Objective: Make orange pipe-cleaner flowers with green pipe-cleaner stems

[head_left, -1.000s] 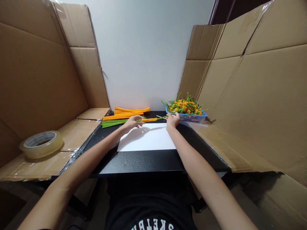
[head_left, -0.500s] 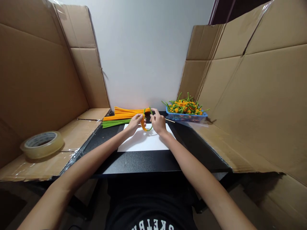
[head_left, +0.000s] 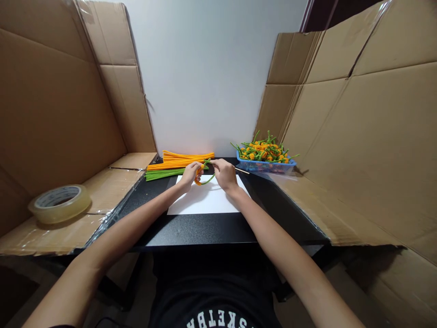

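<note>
While our left hand [head_left: 192, 176] grips the orange end of the stem [head_left: 207, 180] above the paper [head_left: 206, 202], our right [head_left: 223, 174] pinches its green part, near the sticks [head_left: 165, 174].

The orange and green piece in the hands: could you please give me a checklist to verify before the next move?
1. Left hand grips the piece at its orange part: ok.
2. Right hand holds the green part: ok.
3. Piece is straight: not ok, it is bent in a curve.
4. Joint of the two colours is tight: cannot tell, fingers cover much of it.
5. White paper lies below the hands: ok.
6. Blue basket stands upright: ok.
</note>
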Demonstrator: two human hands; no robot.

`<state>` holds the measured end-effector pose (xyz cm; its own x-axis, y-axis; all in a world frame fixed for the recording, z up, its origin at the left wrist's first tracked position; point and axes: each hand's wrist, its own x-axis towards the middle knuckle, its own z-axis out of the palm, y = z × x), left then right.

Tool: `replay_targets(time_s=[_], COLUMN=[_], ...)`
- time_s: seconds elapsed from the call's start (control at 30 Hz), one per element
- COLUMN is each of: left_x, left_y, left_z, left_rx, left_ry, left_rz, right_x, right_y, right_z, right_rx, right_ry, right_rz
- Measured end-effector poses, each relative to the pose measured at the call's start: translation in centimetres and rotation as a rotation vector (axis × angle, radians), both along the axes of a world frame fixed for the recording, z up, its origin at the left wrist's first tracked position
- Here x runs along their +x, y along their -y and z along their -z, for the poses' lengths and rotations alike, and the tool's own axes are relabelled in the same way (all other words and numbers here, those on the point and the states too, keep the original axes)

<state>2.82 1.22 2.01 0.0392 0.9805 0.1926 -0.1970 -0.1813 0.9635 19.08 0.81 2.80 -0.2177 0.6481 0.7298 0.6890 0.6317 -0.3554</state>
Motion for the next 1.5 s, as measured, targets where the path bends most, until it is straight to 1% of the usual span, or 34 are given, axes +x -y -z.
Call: replay_targets(time_s=[0.13, 0.23, 0.43, 0.6, 0.73, 0.93, 1.1, 1.27, 1.33, 1.43, 1.5], left_x=[-0.3, -0.4, -0.6, -0.6, -0.6, -0.8, -0.7, -0.6, -0.6, -0.6, -0.6], left_y=[0.0, 0.1, 0.3, 0.2, 0.1, -0.1, -0.1, 0.0, 0.1, 0.2, 0.2], left_z=[-0.2, -0.4, -0.9, -0.8, -0.6, -0.6, -0.5, -0.5, -0.5, -0.5, -0.5], left_rx=[-0.026, -0.049, -0.071, -0.075, -0.063, -0.073, -0.048, -0.054, -0.041, -0.012, 0.0], left_ry=[-0.054, -0.076, -0.113, -0.127, -0.151, -0.126, -0.108, -0.122, -0.13, -0.127, -0.118], left_rz=[-0.033, -0.046, -0.063, -0.073, -0.06, -0.058, -0.02, -0.011, 0.034, 0.141, 0.182], right_x=[0.0, -0.3, -0.9, -1.1, -1.2, -1.1, -1.1, -1.2, -1.3, -1.4, -1.4], right_y=[0.5, 1.0, 2.1, 2.3, 2.2, 2.2, 2.0, 1.9, 2.0, 1.9, 1.8], right_z=[-0.3, -0.6, -1.5, -1.5, -1.3, -1.3, -1.1, -1.0, -1.0, -0.8, -0.6], right_rx=[-0.048, -0.072, -0.088, -0.086, -0.068, -0.081, -0.063, -0.059, -0.063, -0.063, -0.063], right_ry=[0.123, 0.229, 0.401, 0.474, 0.465, 0.393, 0.4, 0.395, 0.4, 0.394, 0.381], right_rz=[0.093, 0.136, 0.172, 0.182, 0.174, 0.182, 0.168, 0.156, 0.138, 0.106, 0.095])
